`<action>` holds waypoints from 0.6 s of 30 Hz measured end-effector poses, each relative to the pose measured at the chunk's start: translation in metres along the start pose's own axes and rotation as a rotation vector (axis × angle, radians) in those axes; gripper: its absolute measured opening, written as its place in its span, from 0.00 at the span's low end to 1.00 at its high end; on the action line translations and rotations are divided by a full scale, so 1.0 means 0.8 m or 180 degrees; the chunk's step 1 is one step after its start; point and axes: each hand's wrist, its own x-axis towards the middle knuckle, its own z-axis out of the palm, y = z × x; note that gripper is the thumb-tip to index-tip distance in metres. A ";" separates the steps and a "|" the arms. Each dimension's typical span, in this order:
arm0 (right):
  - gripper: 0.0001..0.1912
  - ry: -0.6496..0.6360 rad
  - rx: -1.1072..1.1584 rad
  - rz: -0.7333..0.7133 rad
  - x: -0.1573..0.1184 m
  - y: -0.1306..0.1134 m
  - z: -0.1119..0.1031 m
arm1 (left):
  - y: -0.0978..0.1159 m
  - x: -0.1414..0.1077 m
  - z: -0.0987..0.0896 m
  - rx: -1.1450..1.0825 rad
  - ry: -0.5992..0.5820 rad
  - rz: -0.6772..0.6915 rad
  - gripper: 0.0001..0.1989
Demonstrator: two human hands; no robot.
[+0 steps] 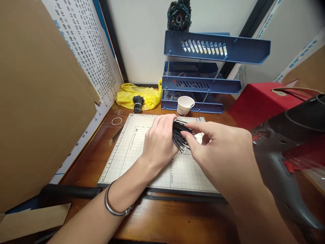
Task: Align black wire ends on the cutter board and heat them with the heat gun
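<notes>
My left hand (160,137) is wrapped round a bundle of thin black wires (179,133) above the white gridded cutting board (134,145). The wires' bare silvery tips fan out to the right of its fingers. At the right side of the bundle, my right hand (218,145) has thumb and index finger pinched on some of the wire ends. Its other fingers are curled and partly hidden. A metal bangle circles my left wrist.
Behind the board are a yellow bag (149,93), a tied wire bundle (137,103), a paper cup (185,105) and blue trays (213,51). Loose wires (116,136) and a rubber band (116,121) lie left. A red box (261,101) and grey-black tool (281,142) stand right.
</notes>
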 end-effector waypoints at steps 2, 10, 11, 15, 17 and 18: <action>0.07 0.0149 0.0107 -0.0164 0.000 -0.001 0.002 | 0.000 0.000 -0.001 0.0043 -0.0006 -0.0023 0.15; 0.07 0.0505 0.0321 -0.0296 -0.003 0.009 0.005 | 0.001 0.001 -0.003 0.0207 -0.0098 -0.0166 0.15; 0.07 0.0563 0.0405 -0.0293 -0.003 0.010 0.006 | 0.001 0.002 -0.003 0.0214 -0.0115 -0.0183 0.15; 0.07 0.0581 0.0601 -0.0230 -0.004 0.012 0.007 | 0.002 0.002 -0.004 0.0214 -0.0146 -0.0220 0.16; 0.07 0.0545 0.0650 -0.0147 -0.004 0.013 0.003 | 0.002 0.003 -0.004 0.0201 -0.0149 -0.0268 0.16; 0.06 0.0531 0.0689 -0.0087 -0.005 0.013 0.001 | 0.002 0.003 -0.005 0.0192 -0.0149 -0.0296 0.16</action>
